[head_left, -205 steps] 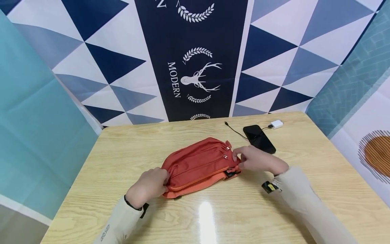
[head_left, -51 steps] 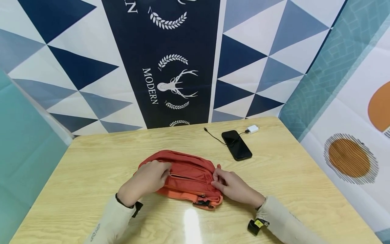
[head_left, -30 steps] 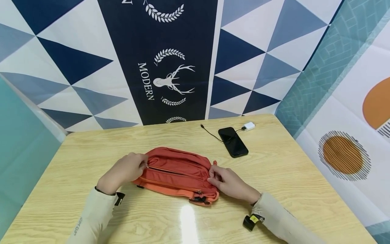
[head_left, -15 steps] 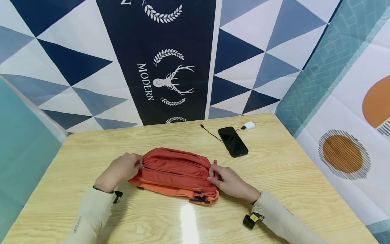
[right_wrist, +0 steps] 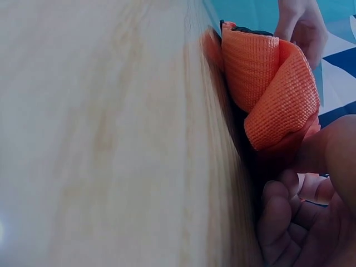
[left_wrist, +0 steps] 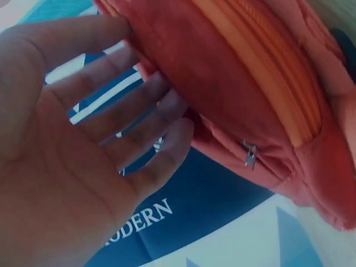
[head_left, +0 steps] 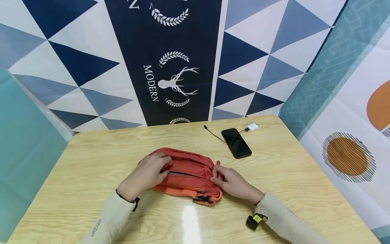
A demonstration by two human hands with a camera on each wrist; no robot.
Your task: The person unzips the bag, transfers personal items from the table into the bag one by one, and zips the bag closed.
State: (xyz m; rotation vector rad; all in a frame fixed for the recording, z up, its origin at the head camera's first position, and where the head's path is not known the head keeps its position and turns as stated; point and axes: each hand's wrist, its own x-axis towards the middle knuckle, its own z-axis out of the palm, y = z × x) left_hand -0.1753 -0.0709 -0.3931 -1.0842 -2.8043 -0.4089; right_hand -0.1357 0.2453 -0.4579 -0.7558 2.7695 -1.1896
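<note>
A red waist bag [head_left: 192, 166] lies on the wooden table, its orange strap [head_left: 179, 192] and black buckle [head_left: 202, 199] along the near side. The front zipper stands unzipped, and a grey lining shows in its slot [head_left: 184, 174]. Over the bag's left part is my left hand [head_left: 147, 173], its fingers at the slot's edge. The left wrist view shows this hand [left_wrist: 83, 150] with loosely extended fingers against the red cloth, beside a metal zipper pull [left_wrist: 250, 154]. My right hand [head_left: 233, 182] pinches the bag's right end between thumb and fingers.
Behind the bag, to the right, a black phone [head_left: 239, 147] lies on the table. A black cable [head_left: 214, 136] runs under or across it to a white charger plug [head_left: 252, 127]. Patterned cloth [head_left: 170, 81] hangs behind the table's far edge.
My left hand slid left along the front zipper, drawing it open, then came back right over the slot, which now gapes wider. My right hand stays on the bag's right end.
</note>
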